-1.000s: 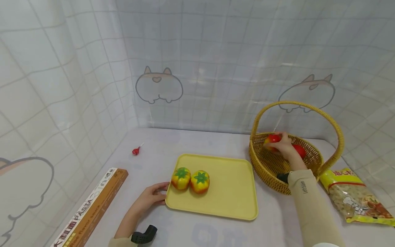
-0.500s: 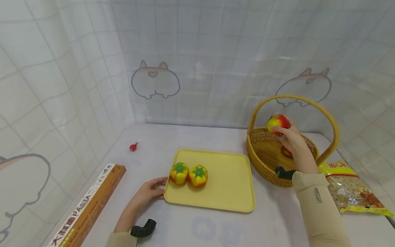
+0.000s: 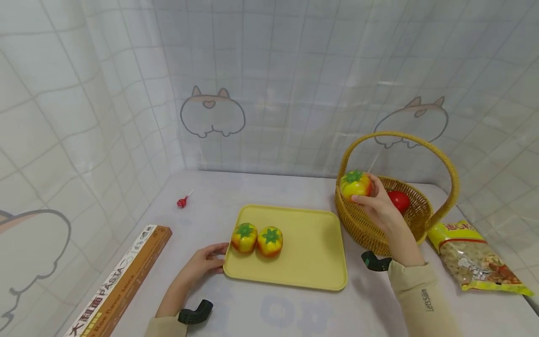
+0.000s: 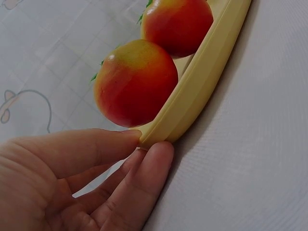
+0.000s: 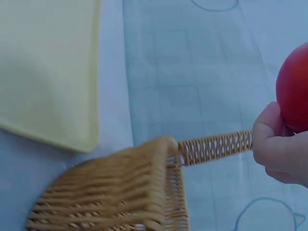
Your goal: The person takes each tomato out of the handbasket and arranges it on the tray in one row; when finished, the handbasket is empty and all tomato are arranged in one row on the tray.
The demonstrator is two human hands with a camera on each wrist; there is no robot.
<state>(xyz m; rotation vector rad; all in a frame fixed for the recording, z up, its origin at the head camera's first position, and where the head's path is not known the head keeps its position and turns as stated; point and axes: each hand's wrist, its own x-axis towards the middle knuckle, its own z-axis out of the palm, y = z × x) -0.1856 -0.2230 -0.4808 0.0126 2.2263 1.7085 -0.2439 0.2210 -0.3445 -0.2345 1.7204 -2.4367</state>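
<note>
My right hand (image 3: 381, 206) grips a yellow-red tomato (image 3: 355, 186) with a green star-shaped top, over the left rim of the wicker basket (image 3: 366, 231). In the right wrist view the tomato (image 5: 296, 91) shows its red side, at the right edge. Another red tomato (image 3: 398, 201) lies inside the basket, partly behind that hand. On the yellow tray (image 3: 311, 248) two similar tomatoes, a left one (image 3: 244, 238) and a right one (image 3: 270, 241), sit side by side at the left end. My left hand (image 3: 201, 264) holds the tray's left edge, its fingertips pinching the rim in the left wrist view.
The basket's tall handle (image 3: 452, 180) arches over it. To its right lies a yellow-topped pasta bag (image 3: 476, 257). A long pasta box (image 3: 122, 281) lies at the left, and a red lollipop (image 3: 182, 202) lies behind it. A tiled-pattern curtain (image 3: 278, 93) rises behind the table.
My right hand has lifted the tomato out of the basket's inside, then moved it left and lower, turning its green top upward. My left hand stays at the tray's edge.
</note>
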